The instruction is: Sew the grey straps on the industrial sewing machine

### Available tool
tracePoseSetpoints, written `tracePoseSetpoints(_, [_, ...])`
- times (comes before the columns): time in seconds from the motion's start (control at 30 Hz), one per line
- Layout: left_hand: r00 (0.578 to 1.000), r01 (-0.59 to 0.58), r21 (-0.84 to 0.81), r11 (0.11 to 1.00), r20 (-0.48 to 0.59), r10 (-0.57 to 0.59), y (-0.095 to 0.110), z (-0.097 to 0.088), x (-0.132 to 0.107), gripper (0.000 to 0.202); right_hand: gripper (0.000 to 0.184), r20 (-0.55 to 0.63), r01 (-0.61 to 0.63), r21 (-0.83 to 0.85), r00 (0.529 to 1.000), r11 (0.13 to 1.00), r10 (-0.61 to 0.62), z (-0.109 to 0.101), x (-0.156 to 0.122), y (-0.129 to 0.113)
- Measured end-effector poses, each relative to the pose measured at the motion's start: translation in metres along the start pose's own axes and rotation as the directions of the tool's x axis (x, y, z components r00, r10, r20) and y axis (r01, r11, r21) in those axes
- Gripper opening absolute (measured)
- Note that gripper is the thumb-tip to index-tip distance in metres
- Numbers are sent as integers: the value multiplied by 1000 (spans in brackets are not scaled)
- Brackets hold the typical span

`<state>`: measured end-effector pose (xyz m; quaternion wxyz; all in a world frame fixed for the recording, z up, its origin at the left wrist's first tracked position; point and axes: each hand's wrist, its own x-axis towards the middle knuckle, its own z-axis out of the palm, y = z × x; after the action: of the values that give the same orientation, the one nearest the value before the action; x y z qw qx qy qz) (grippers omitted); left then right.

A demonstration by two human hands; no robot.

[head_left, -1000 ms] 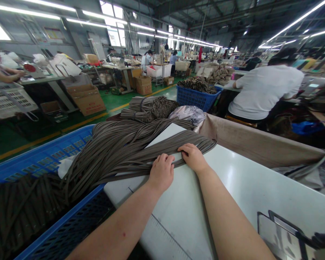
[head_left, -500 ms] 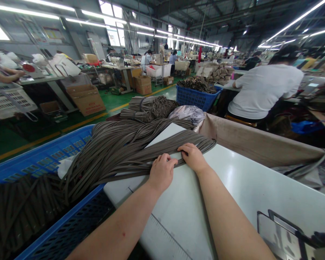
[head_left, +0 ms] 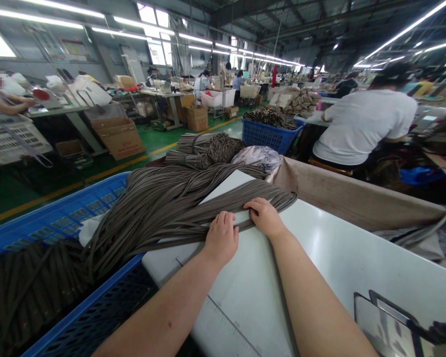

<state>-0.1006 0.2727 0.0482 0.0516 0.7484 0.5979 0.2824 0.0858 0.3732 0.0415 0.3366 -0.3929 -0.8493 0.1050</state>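
A thick bundle of grey-brown straps (head_left: 178, 203) lies across the far left corner of a white table (head_left: 330, 258) and trails down into a blue crate (head_left: 59, 218). My left hand (head_left: 221, 238) rests on the near edge of the bundle with its fingers curled over the straps. My right hand (head_left: 264, 216) sits just to its right, fingers bent and pinching the straps close to their free ends (head_left: 282, 198).
A person in a white shirt (head_left: 364, 126) sits with their back to me at the right. A blue basket of dark pieces (head_left: 269, 131) stands ahead. Tan fabric (head_left: 349, 196) drapes the table's far edge. Cardboard boxes (head_left: 119, 134) stand on the green floor.
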Motion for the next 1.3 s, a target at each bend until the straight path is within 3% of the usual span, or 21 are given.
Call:
tracePoseSetpoints(0.2, [999, 11, -29, 1000, -48, -12, -5, 5, 3, 21, 23, 52, 41, -23, 998, 999, -40, -2, 2, -1])
tracePoseSetpoints(0.4, [987, 48, -57, 997, -154, -56, -5, 8, 3, 33, 14, 99, 59, -59, 994, 996, -53, -7, 6, -4])
tracePoseSetpoints(0.53, [989, 52, -5, 999, -139, -52, -5, 10, 3, 36, 13, 110, 70, -54, 992, 996, -63, -8, 7, -6])
tracePoseSetpoints(0.67, [992, 59, 57, 997, -110, -53, -5, 11, 3, 25, 11, 121, 82, -46, 990, 996, -76, -8, 7, -6])
tracePoseSetpoints(0.83, [995, 59, 95, 994, -82, -51, -4, 8, 3, 23, 18, 100, 82, -50, 992, 995, -77, -8, 6, -8])
tracePoseSetpoints(1.03, [998, 45, 150, 988, -40, -39, -1, 4, 4, 14, 48, 80, 89, -34, 993, 995, -86, -9, 4, -10])
tracePoseSetpoints(1.3, [1000, 20, 255, 967, -7, -19, 1, 2, 2, 11, 39, 13, 64, -77, 998, 995, -63, 2, 9, -17])
